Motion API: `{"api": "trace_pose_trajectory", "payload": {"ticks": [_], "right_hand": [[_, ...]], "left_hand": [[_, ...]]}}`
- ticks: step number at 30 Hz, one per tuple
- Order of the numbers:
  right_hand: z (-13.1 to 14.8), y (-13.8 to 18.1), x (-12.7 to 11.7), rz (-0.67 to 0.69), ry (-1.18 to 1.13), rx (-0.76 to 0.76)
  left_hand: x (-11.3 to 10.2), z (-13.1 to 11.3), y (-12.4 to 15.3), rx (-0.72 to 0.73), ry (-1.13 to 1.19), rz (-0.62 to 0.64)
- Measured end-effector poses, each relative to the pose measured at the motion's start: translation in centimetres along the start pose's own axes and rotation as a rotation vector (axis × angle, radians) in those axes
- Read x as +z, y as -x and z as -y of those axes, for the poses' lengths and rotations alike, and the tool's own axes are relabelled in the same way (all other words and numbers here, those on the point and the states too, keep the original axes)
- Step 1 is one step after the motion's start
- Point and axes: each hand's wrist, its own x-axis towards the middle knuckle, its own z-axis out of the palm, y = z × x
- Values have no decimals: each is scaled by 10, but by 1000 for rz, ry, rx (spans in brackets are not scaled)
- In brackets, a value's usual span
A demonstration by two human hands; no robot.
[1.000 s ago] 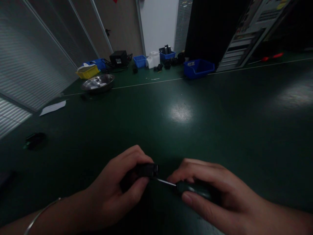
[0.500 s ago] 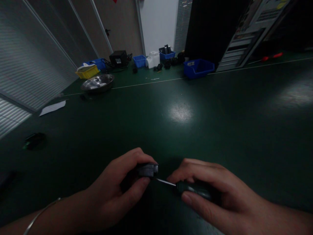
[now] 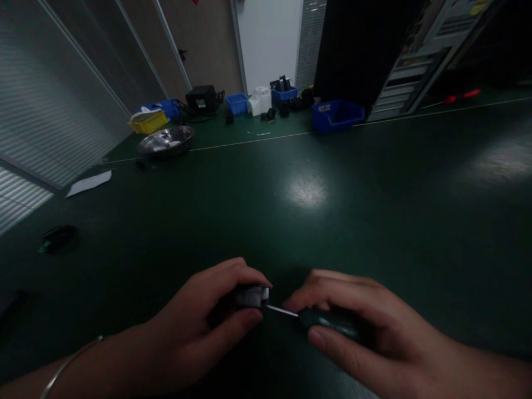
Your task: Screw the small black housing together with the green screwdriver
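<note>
Between the thumb and fingers of my left hand (image 3: 208,316) is a small dark, block-shaped plastic part (image 3: 251,296), its lighter notched end facing right. My right hand (image 3: 357,316) is wrapped round the dark handle of a screwdriver (image 3: 328,321). The thin metal shaft points left, and its tip meets the right end of the part or lies just in front of it; I cannot tell which. Both hands are low over the green tabletop (image 3: 266,221). The palm side of each hand is hidden.
A metal bowl (image 3: 166,141), a yellow bin (image 3: 148,122), a black box (image 3: 201,100) and a white device (image 3: 260,101) stand along the back. Right of them is a blue bin (image 3: 337,117). Further left lie a paper sheet (image 3: 89,183) and a dark object (image 3: 58,238).
The part in my left hand has shifted slightly down and turned, showing more of its notched end. My left thumb has slid right along its lower side. The right hand is nearly still.
</note>
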Motion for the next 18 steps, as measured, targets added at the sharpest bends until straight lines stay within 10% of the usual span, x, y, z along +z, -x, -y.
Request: {"api": "trace_pose_trajectory", "payload": {"ticks": [18], "right_hand": [[-1, -2, -3, 74, -3, -41]], "left_hand": [[-13, -3, -3, -42, 46, 133]]}}
